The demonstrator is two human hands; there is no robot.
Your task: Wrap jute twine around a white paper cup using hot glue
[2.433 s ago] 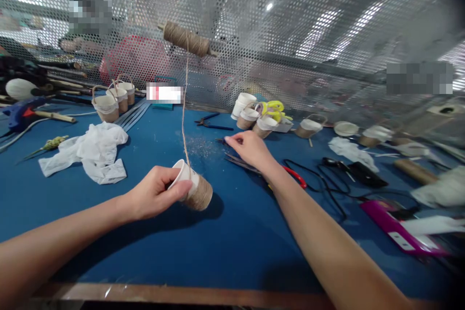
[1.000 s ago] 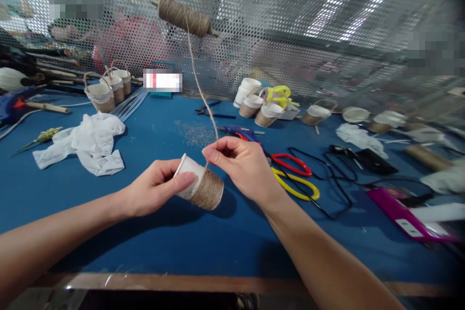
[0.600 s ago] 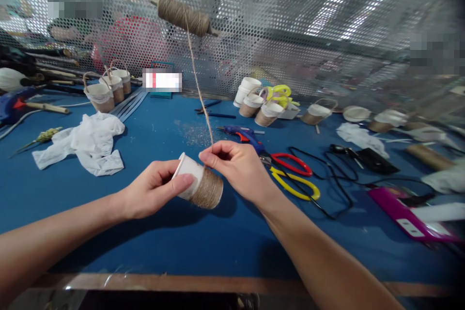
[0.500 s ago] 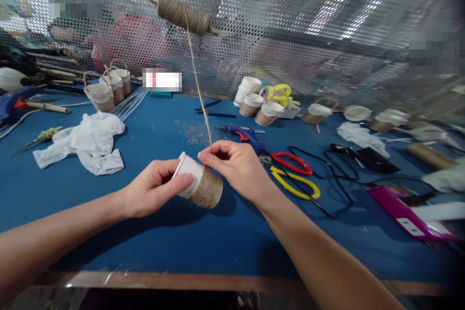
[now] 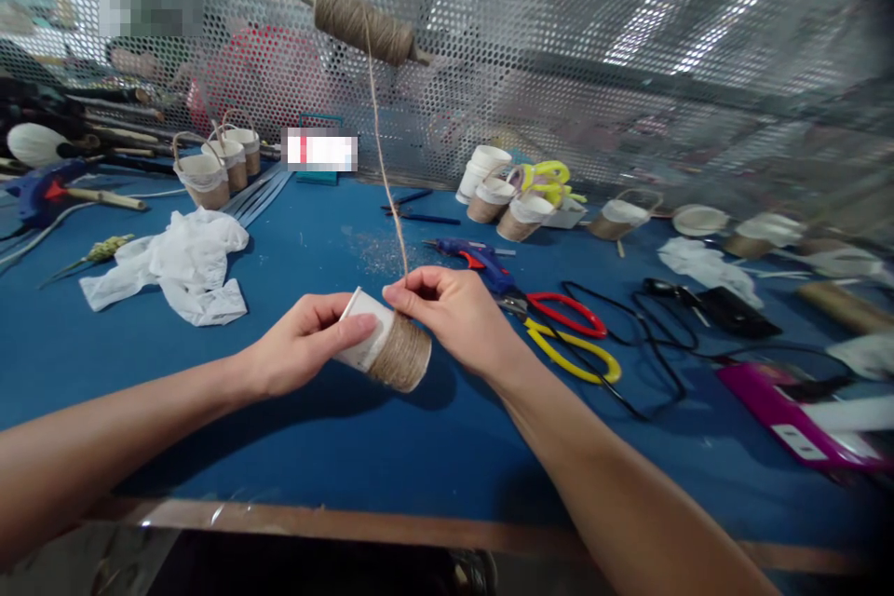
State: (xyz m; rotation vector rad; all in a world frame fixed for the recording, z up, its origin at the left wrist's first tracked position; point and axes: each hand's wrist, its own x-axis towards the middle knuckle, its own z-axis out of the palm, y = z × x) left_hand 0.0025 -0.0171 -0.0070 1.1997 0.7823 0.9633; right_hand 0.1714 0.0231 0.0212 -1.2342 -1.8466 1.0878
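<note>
A white paper cup [image 5: 361, 317] lies tilted in the grip of my left hand [image 5: 300, 342], thumb along its side and fingers behind it. Brown twine [image 5: 399, 354] is wound in close rows around the base half of the cup. Thumb and forefinger of my right hand [image 5: 447, 312] pinch the loose twine [image 5: 386, 177] right beside the cup. That strand rises to a twine spool [image 5: 363, 23] hung on a stick in front of the perforated metal screen. Part of the cup's rim side is hidden by my left fingers.
Behind my right hand lie a blue glue gun [image 5: 481, 263] and red-and-yellow-handled pliers [image 5: 569, 335]. Twine-wrapped cups [image 5: 202, 182] stand at the back left, more cups [image 5: 523, 216] at the back right. White lace cloth [image 5: 182, 265] is on the left, a purple box [image 5: 775, 419] on the right.
The cup has rolled slightly in my left hand, with its printed side turned. My right hand keeps its pinch on the twine. The whole view has shifted a little.
</note>
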